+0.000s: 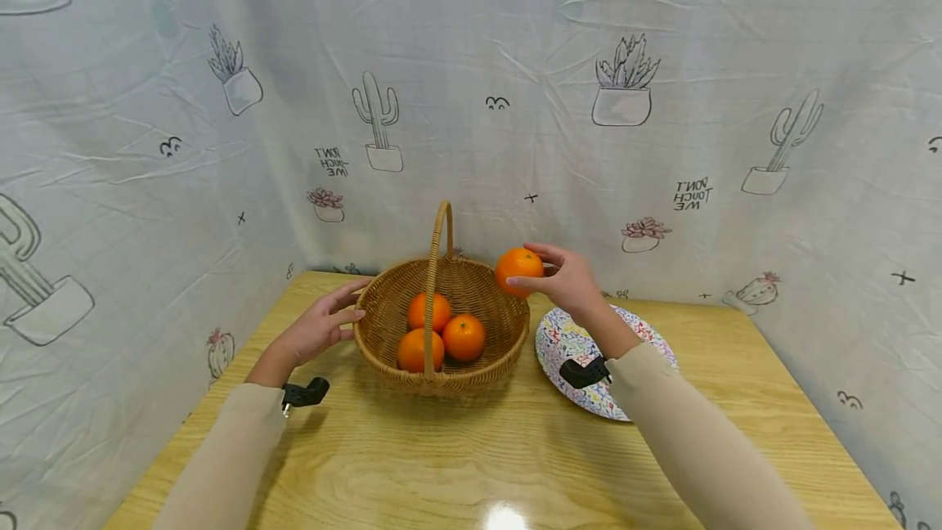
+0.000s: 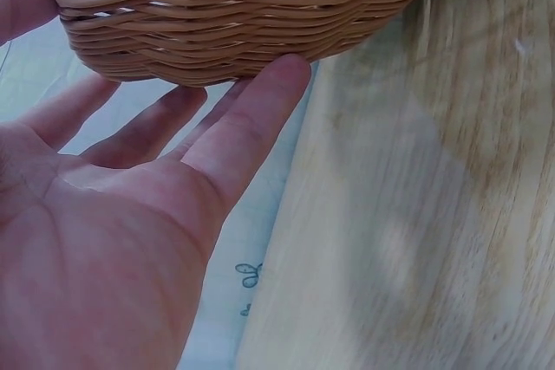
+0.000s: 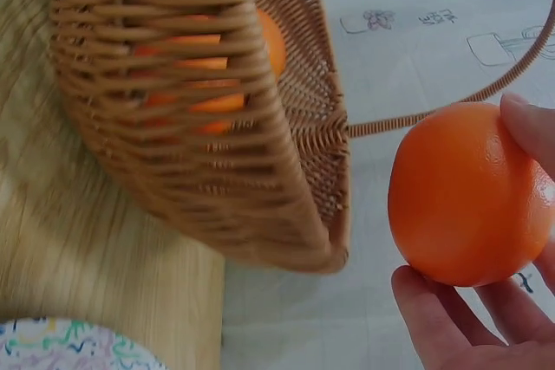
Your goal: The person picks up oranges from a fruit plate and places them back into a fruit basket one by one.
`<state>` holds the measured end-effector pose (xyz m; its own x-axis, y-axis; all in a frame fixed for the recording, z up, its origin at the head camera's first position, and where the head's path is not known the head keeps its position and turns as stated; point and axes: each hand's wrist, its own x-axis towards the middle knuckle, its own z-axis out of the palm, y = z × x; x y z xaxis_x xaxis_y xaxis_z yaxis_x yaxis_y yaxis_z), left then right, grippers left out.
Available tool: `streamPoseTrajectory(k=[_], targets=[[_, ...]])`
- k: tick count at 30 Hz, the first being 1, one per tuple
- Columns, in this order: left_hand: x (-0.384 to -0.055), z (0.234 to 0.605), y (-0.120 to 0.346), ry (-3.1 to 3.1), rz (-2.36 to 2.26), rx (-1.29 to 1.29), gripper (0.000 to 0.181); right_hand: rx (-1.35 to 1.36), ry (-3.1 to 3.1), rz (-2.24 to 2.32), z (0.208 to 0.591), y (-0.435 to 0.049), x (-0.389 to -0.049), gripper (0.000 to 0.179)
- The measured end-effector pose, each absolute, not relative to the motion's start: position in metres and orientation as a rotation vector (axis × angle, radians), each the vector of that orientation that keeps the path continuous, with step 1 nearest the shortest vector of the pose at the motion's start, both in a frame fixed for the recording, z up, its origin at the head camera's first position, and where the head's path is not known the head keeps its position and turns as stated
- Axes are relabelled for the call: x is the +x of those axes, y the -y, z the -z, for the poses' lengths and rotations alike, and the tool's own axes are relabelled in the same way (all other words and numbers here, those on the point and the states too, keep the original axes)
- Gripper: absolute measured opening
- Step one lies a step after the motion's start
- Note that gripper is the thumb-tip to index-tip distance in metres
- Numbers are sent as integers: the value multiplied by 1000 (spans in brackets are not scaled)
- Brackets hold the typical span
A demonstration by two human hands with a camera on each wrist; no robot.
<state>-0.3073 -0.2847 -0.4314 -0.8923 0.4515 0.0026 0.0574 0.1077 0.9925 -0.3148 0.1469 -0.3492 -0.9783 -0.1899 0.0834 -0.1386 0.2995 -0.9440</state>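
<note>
A wicker basket (image 1: 482,376) with a tall arched handle (image 1: 432,293) stands toward the back of the table. Three oranges lie in it, one of them (image 1: 464,338) to the right of the handle. My left hand (image 1: 320,325) is at the basket's left side; in the left wrist view its extended fingers (image 2: 247,132) touch the woven wall (image 2: 243,28). With thumb and fingertips, my right hand (image 1: 572,280) holds another orange (image 1: 518,271) by the basket's right rim. That held orange (image 3: 468,197) appears beside the rim in the right wrist view.
A round plate (image 1: 562,354) with a multicoloured pattern lies right of the basket, under my right forearm. The wooden table (image 1: 412,464) meets a pale curtain (image 1: 530,145) printed with potted plants at its back and left. Black mounts (image 1: 305,393) sit on both wrists.
</note>
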Motion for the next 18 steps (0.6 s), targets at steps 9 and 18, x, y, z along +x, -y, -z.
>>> streamPoseTrajectory(k=[9, 18], targets=[[-307, 432, 286, -2101, -1838, 508, 70, -355, -2474, 1798, 350, -123, -323, 75], [-306, 435, 285, -2097, -1849, 527, 70, -375, -2481, 1721, 353, -102, -333, 73]])
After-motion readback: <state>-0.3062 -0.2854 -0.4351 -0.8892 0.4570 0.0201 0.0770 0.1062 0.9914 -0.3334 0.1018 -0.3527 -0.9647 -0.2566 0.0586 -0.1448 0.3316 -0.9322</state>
